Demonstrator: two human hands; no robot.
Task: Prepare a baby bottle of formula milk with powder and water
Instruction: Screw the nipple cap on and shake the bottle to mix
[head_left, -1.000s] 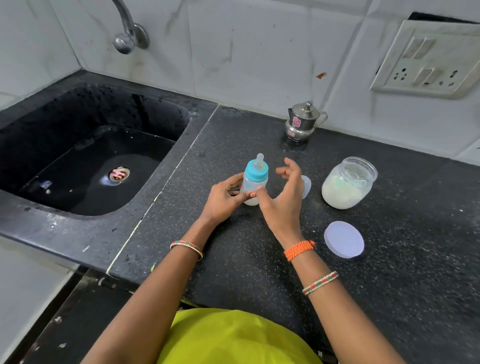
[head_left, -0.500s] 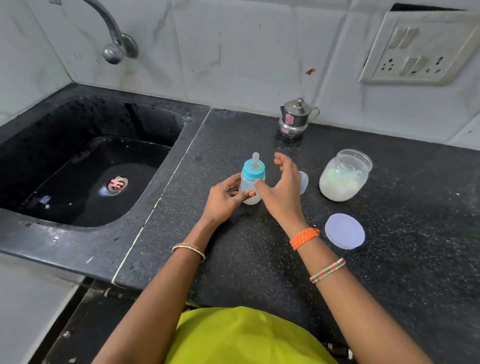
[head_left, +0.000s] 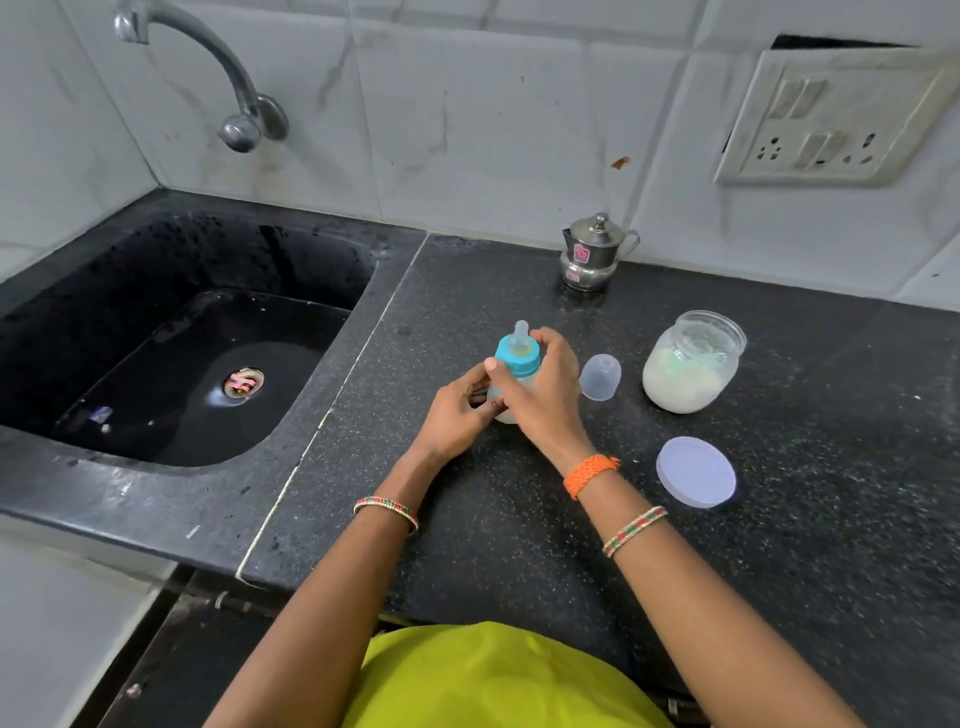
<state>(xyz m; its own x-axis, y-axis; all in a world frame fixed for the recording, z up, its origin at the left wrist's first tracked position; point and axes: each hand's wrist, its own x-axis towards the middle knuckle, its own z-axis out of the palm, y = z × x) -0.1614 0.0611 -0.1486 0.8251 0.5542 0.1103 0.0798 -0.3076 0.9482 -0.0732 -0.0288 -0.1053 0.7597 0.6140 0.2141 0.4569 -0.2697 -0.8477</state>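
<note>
A small baby bottle (head_left: 515, 358) with a blue screw collar and clear teat stands on the black counter. My left hand (head_left: 457, 410) grips its lower body from the left. My right hand (head_left: 545, 389) curls round the blue collar from the right, thumb on its near side. The bottle's clear cap (head_left: 600, 376) lies just right of my right hand. An open glass jar (head_left: 691, 361) holds white powder, and its round lid (head_left: 696, 479) lies flat in front of it.
A small steel pot (head_left: 595, 254) with a lid stands by the back wall. The black sink (head_left: 171, 364) lies to the left under a steel tap (head_left: 228, 88). A switch panel (head_left: 831, 119) is on the wall at right.
My right hand went from open beside the bottle to curled round its blue collar. The left hand kept its hold on the bottle body.
</note>
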